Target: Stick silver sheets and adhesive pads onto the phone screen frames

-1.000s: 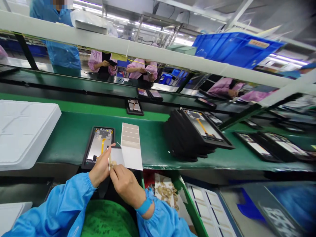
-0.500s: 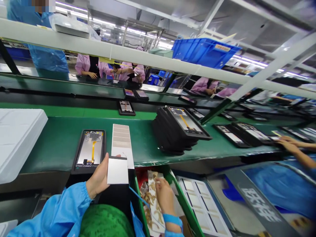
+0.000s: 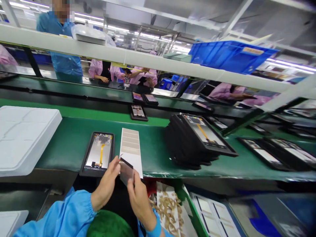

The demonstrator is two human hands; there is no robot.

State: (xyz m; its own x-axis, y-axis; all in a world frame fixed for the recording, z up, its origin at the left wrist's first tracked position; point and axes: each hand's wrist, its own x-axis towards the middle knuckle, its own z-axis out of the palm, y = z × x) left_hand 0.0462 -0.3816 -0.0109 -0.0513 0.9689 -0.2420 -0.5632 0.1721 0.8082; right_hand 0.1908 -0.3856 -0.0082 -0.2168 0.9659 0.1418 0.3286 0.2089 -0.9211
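Note:
My left hand [image 3: 106,186] grips the left edge of a flat silver battery pack [image 3: 126,172] with a dark strip along its top. The fingers of my right hand [image 3: 140,199] close on its right edge. The pack is tilted, held in front of the green bench edge. Just behind it lies a white card [image 3: 130,138] with beige adhesive strips. Left of the card, an opened tablet [image 3: 100,153] rests in a black frame, its circuit board and yellow ribbon cable showing.
A stack of black frames [image 3: 187,141] with an opened tablet on top stands to the right. Below the bench are a green bin [image 3: 195,210] of peeled brown scraps and a white tray [image 3: 214,214]. White foam trays [image 3: 27,138] sit at left. A blue crate [image 3: 229,56] rests on the overhead rail.
My right hand has come up from the scrap bin to the battery pack's right edge. The pack has turned from facing me to a tilt. The view has swung left.

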